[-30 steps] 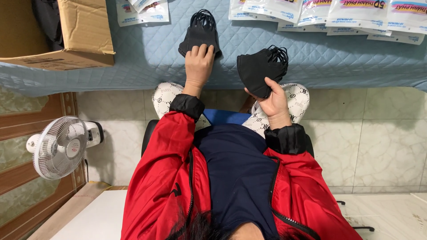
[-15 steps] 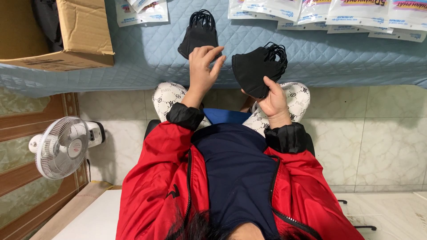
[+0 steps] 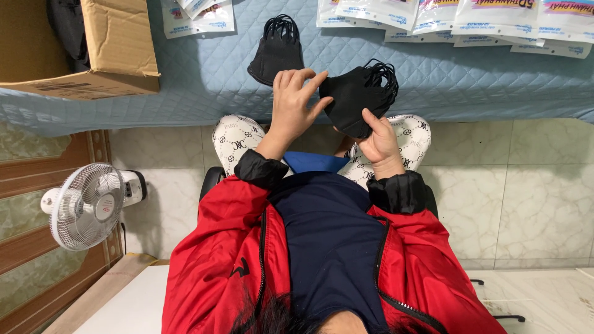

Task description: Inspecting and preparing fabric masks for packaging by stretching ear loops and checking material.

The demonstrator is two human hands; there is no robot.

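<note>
Blue quilt (image 3: 204, 80) bears cardboard box (image 3: 93, 55), packets (image 3: 433, 18), black masks (image 3: 278, 52).

Matt black cloth masks (image 3: 357, 99), quilted blue cloth cover (image 3: 204, 74), glossy plastic packets (image 3: 495, 18).

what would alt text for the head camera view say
Seen from above, a seated person in a red jacket holds a stack of black face masks in the right hand while the left hand reaches its fingers to it, over a blue quilted surface with a second mask stack.
</note>
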